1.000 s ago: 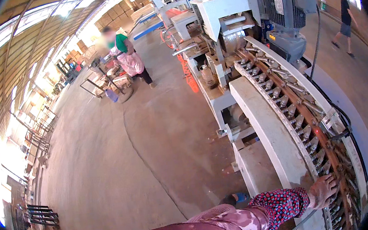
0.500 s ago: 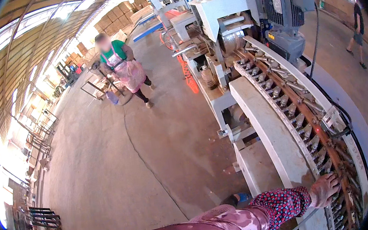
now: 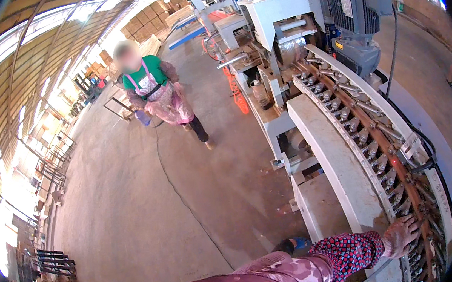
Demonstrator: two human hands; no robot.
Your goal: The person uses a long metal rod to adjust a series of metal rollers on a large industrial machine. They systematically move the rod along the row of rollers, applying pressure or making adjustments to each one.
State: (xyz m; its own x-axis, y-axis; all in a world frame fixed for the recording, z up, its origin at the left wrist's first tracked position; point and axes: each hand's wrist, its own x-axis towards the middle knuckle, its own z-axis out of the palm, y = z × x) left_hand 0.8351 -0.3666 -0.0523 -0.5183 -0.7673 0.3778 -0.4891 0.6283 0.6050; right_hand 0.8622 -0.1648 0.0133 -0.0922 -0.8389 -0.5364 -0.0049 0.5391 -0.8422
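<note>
My left hand [image 3: 401,236] reaches in from the lower edge, its sleeve pink with a red-and-black patterned cuff. It lies palm down across the near end of a curved machine track, fingers stretched out and slightly bent toward the brown rail [image 3: 389,156]. Nothing shows in its grasp; what lies under the palm is hidden. Beside the rail runs a row of spring-loaded metal pieces [image 3: 371,150], bordered by a pale frame [image 3: 338,157]. A small red light spot falls on the rail beyond my fingers. My right hand is out of sight.
A grey motor [image 3: 352,6] and roller housing stand at the track's far end. A black cable [image 3: 396,51] hangs beside it. A co-worker in a green top and pink apron [image 3: 157,90] walks on the concrete floor, where a thin cord [image 3: 173,188] lies. Another person stands far right.
The co-worker in the apron has stepped closer. The person at far right has moved nearer the picture's edge. My left hand stays on the track; the view has shifted slightly.
</note>
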